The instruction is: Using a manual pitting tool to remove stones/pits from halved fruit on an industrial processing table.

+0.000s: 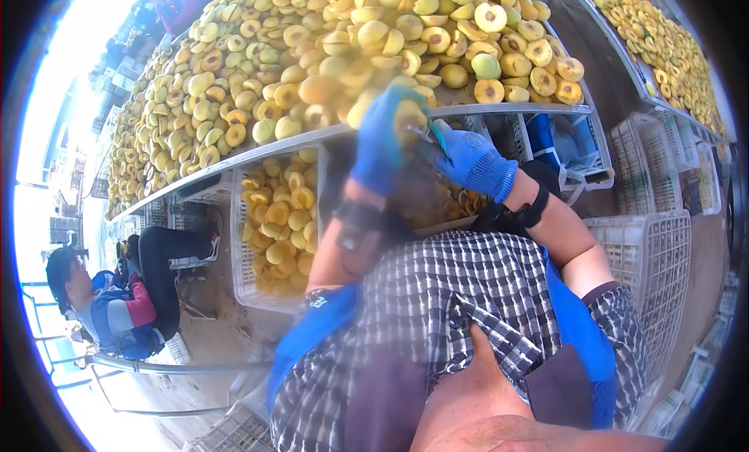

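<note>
Both my hands wear blue knit gloves and meet at the near edge of a metal-rimmed table heaped with yellow peach halves. My left hand, smeared by motion, is closed around a yellow peach piece; whether it is whole or cut I cannot tell. My right hand grips a small hand tool with a teal part showing near the fingertips. A thin metal end of the tool points to the peach and seems to touch it. Its working tip is hidden.
Below the table edge, left of my arm, a white crate holds peach halves. More pieces lie in a container below my hands. Stacked pale crates stand at right. Another person sits at left. A second fruit-covered table is far right.
</note>
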The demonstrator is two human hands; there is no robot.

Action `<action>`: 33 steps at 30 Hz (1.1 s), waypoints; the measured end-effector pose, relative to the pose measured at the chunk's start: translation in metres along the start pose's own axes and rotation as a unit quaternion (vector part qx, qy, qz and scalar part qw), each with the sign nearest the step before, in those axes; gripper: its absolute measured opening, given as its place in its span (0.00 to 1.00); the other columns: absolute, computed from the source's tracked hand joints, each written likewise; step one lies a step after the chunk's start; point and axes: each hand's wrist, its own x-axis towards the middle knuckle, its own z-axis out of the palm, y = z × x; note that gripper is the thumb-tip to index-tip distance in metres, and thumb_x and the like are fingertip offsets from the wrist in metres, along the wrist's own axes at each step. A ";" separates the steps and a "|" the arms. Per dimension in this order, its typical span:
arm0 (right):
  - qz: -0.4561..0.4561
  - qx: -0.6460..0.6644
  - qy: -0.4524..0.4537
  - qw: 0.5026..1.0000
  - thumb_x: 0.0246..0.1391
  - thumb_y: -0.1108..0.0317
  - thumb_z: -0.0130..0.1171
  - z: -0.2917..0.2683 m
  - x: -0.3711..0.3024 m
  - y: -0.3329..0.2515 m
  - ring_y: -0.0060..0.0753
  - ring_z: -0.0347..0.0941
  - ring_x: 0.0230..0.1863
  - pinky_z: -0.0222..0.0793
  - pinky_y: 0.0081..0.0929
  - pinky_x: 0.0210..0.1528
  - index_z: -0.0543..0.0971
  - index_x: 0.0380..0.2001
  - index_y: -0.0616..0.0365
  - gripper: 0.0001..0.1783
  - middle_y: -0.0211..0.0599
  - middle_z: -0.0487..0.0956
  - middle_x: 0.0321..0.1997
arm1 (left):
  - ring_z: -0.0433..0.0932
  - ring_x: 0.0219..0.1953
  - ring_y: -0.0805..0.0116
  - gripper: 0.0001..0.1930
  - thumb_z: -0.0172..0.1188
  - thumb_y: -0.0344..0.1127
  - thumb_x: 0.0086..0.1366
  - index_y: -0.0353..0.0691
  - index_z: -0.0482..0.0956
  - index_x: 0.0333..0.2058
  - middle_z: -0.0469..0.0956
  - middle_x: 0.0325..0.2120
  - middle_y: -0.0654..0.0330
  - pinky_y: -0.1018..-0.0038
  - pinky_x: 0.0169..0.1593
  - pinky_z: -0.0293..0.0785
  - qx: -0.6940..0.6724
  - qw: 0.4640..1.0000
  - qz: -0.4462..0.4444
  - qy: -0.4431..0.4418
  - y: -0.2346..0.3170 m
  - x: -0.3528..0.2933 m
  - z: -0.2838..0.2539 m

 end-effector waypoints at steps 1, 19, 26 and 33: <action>-0.019 0.008 -0.052 0.998 0.60 0.58 0.53 -0.004 0.001 0.002 0.59 0.76 0.32 0.71 0.48 0.36 0.66 0.53 0.64 0.25 0.57 0.79 0.31 | 0.78 0.37 0.66 0.11 0.53 0.33 0.65 0.37 0.76 0.44 0.79 0.34 0.58 0.73 0.41 0.75 -0.092 0.993 -0.064 -0.046 -0.002 -0.002 -0.004; 0.288 0.838 -0.255 0.387 0.67 0.56 0.48 0.003 -0.047 0.032 0.15 0.65 0.18 0.56 0.10 0.17 0.74 0.40 0.54 0.14 0.25 0.69 0.20 | 0.78 0.39 0.55 0.15 0.60 0.32 0.58 0.40 0.76 0.44 0.78 0.38 0.53 0.64 0.41 0.76 0.159 0.983 0.064 -0.069 -0.038 -0.028 0.015; 0.297 0.349 -0.217 0.862 0.62 0.53 0.54 0.016 -0.090 0.068 0.18 0.64 0.17 0.61 0.19 0.20 0.71 0.37 0.56 0.16 0.25 0.67 0.18 | 0.80 0.42 0.53 0.19 0.64 0.50 0.58 0.40 0.83 0.38 0.81 0.38 0.51 0.63 0.48 0.74 0.374 0.888 -0.262 -0.054 -0.061 -0.052 -0.147; 0.306 0.323 -0.248 0.861 0.60 0.50 0.54 0.024 -0.051 0.040 0.26 0.70 0.25 0.65 0.29 0.28 0.72 0.41 0.58 0.20 0.39 0.72 0.25 | 0.73 0.55 0.50 0.30 0.67 0.43 0.57 0.36 0.72 0.55 0.73 0.53 0.46 0.61 0.59 0.67 0.201 0.970 -0.015 -0.136 -0.073 -0.010 -0.072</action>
